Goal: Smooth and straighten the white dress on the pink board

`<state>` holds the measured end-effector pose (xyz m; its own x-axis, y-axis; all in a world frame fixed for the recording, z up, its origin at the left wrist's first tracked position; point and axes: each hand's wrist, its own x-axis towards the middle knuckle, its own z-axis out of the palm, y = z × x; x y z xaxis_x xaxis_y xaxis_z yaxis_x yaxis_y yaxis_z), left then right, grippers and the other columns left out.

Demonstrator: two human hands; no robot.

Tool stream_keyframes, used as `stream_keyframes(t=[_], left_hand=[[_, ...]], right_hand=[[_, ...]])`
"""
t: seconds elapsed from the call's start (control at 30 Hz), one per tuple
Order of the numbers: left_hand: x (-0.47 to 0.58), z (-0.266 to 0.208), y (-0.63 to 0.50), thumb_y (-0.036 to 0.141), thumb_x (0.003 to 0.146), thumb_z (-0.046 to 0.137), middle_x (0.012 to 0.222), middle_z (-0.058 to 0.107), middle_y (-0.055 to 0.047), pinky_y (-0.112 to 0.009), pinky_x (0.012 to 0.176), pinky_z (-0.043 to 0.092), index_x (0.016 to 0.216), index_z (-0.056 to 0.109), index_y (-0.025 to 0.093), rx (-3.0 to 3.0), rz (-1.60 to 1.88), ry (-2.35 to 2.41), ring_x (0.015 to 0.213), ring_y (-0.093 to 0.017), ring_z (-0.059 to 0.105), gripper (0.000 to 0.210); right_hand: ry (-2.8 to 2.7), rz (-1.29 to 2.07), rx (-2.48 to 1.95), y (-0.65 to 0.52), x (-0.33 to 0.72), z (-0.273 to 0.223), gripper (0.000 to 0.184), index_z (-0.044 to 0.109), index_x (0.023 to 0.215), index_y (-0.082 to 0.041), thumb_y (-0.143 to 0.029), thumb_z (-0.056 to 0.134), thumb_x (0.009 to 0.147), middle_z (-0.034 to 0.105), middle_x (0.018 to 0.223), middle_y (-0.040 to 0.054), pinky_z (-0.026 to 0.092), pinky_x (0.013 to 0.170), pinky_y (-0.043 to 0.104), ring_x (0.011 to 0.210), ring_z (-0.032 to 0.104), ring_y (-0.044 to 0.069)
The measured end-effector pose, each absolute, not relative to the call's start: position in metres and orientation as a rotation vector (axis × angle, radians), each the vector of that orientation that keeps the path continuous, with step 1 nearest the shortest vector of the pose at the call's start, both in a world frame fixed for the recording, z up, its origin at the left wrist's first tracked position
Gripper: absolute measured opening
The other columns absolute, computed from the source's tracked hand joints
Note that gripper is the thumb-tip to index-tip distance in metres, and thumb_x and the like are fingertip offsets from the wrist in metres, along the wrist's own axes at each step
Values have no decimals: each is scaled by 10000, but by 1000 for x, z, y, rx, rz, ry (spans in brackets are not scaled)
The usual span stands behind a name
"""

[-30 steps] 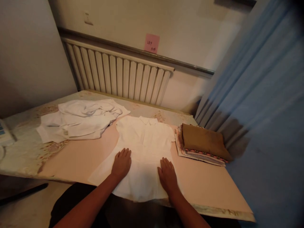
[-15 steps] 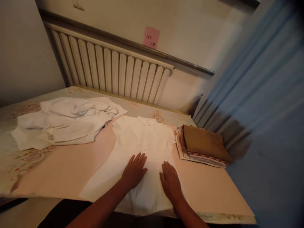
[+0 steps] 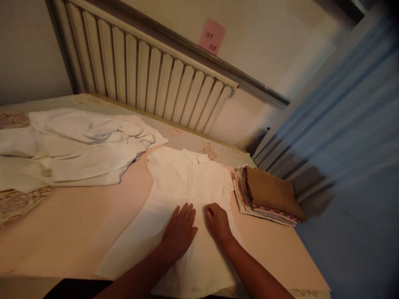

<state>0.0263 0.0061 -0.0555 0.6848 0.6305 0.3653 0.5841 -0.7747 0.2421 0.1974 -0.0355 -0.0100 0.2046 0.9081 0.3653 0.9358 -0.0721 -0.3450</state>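
Note:
A white short-sleeved dress [image 3: 190,182] with a small collar lies spread out, its collar pointing away from me and its flared skirt towards me. My left hand [image 3: 181,228] rests flat on it just below the waist, fingers stretched out. To the right, my right hand [image 3: 218,222] is over the same part of the dress with its fingers curled in. Whether a pinch of cloth is inside those fingers is hidden. The lower hem is partly covered by my forearms and cut off by the frame.
Crumpled white clothing [image 3: 81,149] lies on the left. A folded stack of cloth with a brown piece on top [image 3: 271,191] sits right of the dress. Beneath is a pinkish board [image 3: 274,257]. Behind stands a radiator [image 3: 149,79]; a blue curtain [image 3: 352,137] hangs at right.
My right hand has gone from flat with fingers extended to curled, and has shifted slightly inward. The left hand stays flat on the dress. The camera view has tilted and moved closer.

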Motion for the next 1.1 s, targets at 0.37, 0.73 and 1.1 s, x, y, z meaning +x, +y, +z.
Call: stream_keyframes(t=[0.37, 0.73, 1.1], left_hand=[[26, -63, 3, 428, 898, 384, 1439, 456, -87, -486, 1131, 221, 1369, 468, 219, 2732, 664, 1013, 1365, -269, 346, 522], [24, -60, 3, 420, 907, 365, 1462, 419, -101, -487, 1132, 218, 1368, 468, 176, 2706, 655, 993, 1367, -272, 340, 532], [22, -56, 2, 436, 915, 359, 1476, 400, -99, -477, 1143, 182, 1387, 433, 178, 2734, 630, 998, 1383, -268, 309, 544]], right_hand=[[-1986, -237, -2035, 24, 181, -31, 194, 626, 964, -185, -172, 443, 901, 634, 893, 41, 426, 755, 239, 820, 581, 151], [-2123, -317, -2130, 30, 181, -32, 207, 568, 846, -197, -174, 386, 942, 599, 819, 41, 408, 668, 261, 726, 550, 163], [-2346, -212, -2183, 42, 185, -19, 192, 587, 892, -165, -139, 398, 913, 635, 837, 73, 433, 678, 283, 728, 584, 185]])
